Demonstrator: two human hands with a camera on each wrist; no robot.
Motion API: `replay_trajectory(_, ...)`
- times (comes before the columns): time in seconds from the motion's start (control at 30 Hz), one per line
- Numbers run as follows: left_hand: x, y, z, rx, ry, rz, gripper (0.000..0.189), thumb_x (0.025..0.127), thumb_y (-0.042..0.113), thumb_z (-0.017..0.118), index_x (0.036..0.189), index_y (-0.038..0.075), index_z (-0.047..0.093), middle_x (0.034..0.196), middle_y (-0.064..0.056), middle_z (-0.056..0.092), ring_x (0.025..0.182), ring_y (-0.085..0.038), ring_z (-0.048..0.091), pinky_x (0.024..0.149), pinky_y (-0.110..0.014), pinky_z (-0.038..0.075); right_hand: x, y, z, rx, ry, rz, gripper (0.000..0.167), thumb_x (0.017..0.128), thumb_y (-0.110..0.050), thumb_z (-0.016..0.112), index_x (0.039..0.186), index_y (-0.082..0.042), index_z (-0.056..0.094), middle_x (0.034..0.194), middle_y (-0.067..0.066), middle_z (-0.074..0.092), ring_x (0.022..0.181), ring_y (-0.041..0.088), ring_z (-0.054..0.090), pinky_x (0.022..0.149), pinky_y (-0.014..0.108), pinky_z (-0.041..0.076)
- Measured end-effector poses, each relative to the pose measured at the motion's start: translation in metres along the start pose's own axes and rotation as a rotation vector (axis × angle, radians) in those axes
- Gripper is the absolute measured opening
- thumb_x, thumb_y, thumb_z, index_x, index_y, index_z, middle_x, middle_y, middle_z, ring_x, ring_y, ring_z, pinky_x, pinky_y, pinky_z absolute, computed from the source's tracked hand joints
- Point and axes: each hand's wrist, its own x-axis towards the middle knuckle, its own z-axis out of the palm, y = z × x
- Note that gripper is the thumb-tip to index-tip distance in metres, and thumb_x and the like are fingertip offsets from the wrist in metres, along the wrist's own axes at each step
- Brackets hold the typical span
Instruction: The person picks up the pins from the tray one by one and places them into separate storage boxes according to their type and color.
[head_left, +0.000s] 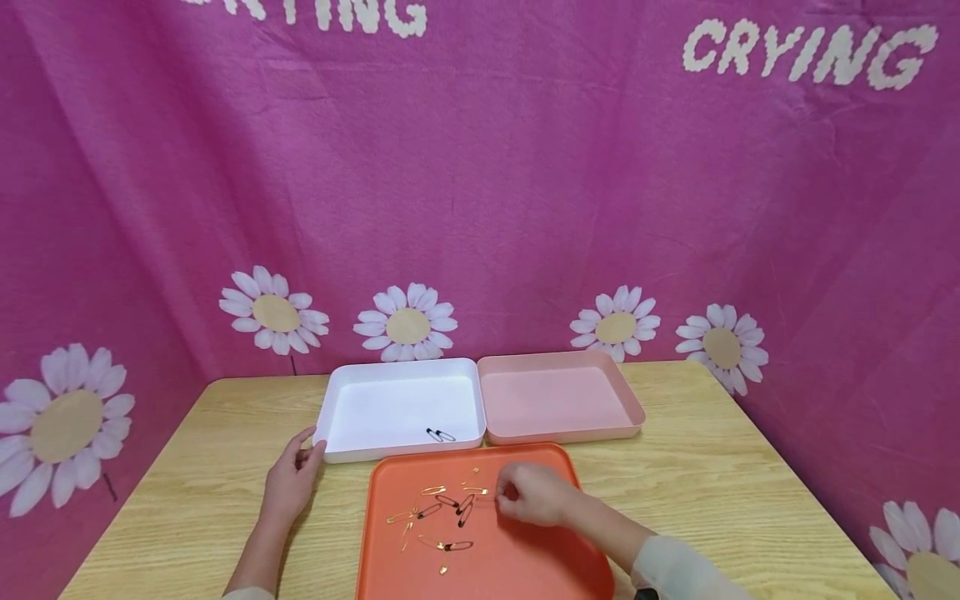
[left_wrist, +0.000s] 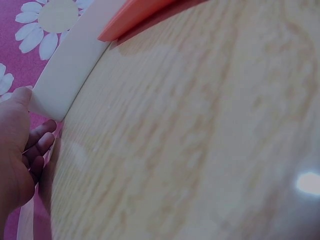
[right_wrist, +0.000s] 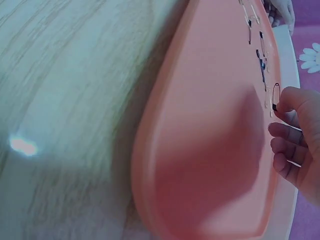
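My right hand [head_left: 534, 493] is over the orange tray [head_left: 525, 575], pinching a black safety pin [right_wrist: 276, 96] between thumb and forefinger. Its other fingers curl loosely. To its left, several black safety pins [head_left: 459, 547] and gold safety pins [head_left: 432, 491] lie scattered on the orange tray. My left hand [head_left: 291, 482] touches the near left corner of the white tray [head_left: 397, 392] with thumb and forefinger; its remaining fingers are loosely bent beside the tray in the left wrist view. Black safety pins [head_left: 440, 435] lie inside the white tray near its front right corner.
A pink tray [head_left: 558, 396] stands against the right side of the white one. Both are behind the orange tray on the wooden table [head_left: 720, 492]. A magenta cloth [head_left: 510, 200] with daisies hangs behind and at the sides.
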Motion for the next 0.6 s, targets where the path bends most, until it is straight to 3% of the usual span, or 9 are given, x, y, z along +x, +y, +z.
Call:
replay_trajectory(0.23, -0.001, 0.0, -0.001, 0.001, -0.007, 0.002, 0.06, 0.097, 0.049, 0.038, 0.143, 0.011, 0.036, 0.112, -0.018, 0.056, 0.096, -0.025, 0.047, 0.082, -0.035, 0.038, 0.001, 0.004, -0.006, 0.041, 0.048, 0.009, 0.006, 0.079, -0.014, 0.064, 0.077, -0.008, 0.062, 0.068, -0.01, 0.052, 0.063, 0.001, 0.042, 0.059, 0.018, 0.038)
replay_trajectory(0.43, -0.001, 0.001, -0.001, -0.007, -0.009, 0.003, 0.059, 0.097, 0.048, 0.037, 0.143, 0.011, 0.035, 0.115, -0.02, 0.056, 0.098, -0.026, 0.048, 0.085, -0.038, 0.038, 0.003, 0.005, -0.009, 0.035, 0.083, 0.05, 0.005, 0.079, -0.012, 0.062, 0.075, -0.015, 0.063, 0.068, -0.011, 0.054, 0.063, 0.001, 0.043, 0.06, 0.019, 0.038)
replay_trajectory(0.6, -0.001, 0.001, -0.001, -0.011, -0.008, 0.001, 0.06, 0.097, 0.048, 0.037, 0.144, 0.01, 0.034, 0.117, -0.02, 0.056, 0.1, -0.027, 0.048, 0.088, -0.041, 0.038, 0.006, 0.006, -0.013, 0.164, 0.109, 0.054, 0.005, 0.08, -0.009, 0.062, 0.077, -0.011, 0.065, 0.07, -0.007, 0.059, 0.062, 0.001, 0.045, 0.059, 0.019, 0.04)
